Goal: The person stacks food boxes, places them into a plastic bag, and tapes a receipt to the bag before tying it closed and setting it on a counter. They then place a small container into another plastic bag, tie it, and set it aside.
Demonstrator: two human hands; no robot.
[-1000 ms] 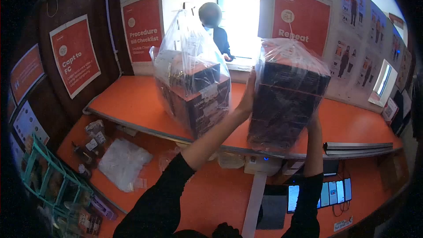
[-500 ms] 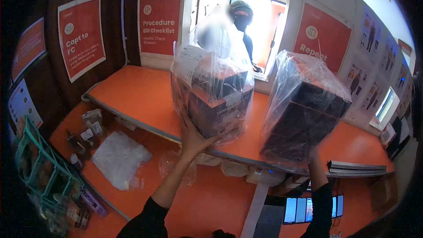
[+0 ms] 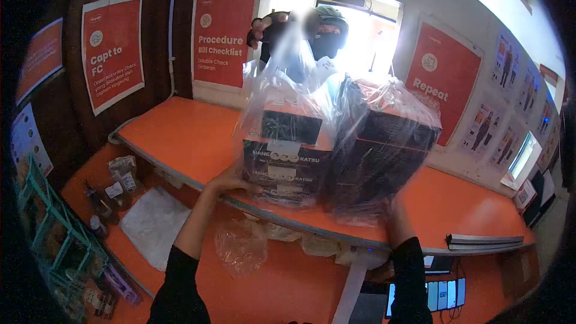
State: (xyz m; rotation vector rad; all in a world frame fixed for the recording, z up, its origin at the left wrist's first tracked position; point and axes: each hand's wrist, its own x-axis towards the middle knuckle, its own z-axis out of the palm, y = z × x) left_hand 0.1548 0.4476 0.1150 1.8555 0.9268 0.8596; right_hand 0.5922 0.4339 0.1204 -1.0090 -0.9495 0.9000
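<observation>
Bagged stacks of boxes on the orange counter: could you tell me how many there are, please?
2: the left bagged stack, with the left hand at its base, and the right bagged stack beside it. None seem hidden.

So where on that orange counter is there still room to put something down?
The upper counter is bare left of the left bag, toward the red posters. Right of the right bag it is bare up to the flat grey stack. The lower shelf is cluttered at left.

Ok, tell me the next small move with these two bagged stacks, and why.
Probably ease the left bag forward. The left hand props its lower corner at the orange counter edge, and a person's hand at the window already grips its top. The right hand sits under the right bag, so that one can wait.
</observation>
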